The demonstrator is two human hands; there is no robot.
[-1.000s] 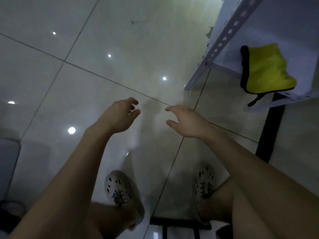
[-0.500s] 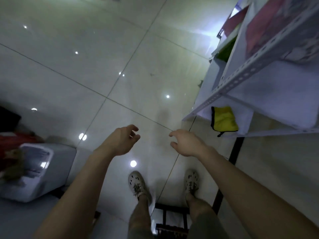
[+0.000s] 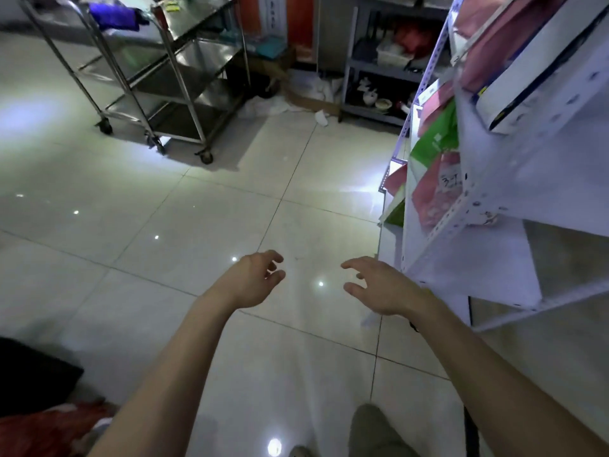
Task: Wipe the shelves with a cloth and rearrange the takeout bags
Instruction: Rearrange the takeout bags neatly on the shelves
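The left hand (image 3: pixel 250 282) and right hand (image 3: pixel 382 288) hover empty over the floor (image 3: pixel 164 225), fingers (image 3: pixel 356 262) loosely apart. The shelves (image 3: pixel 487 258) stand at right, with takeout bags (image 3: pixel 435 189) propped on them farther back. Likely between steps: next, reach right to the bags.

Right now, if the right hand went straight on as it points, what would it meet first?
Probably nothing: the right hand points forward-left over open floor, away from the shelf rack. The left hand lies near that line; depth unclear.
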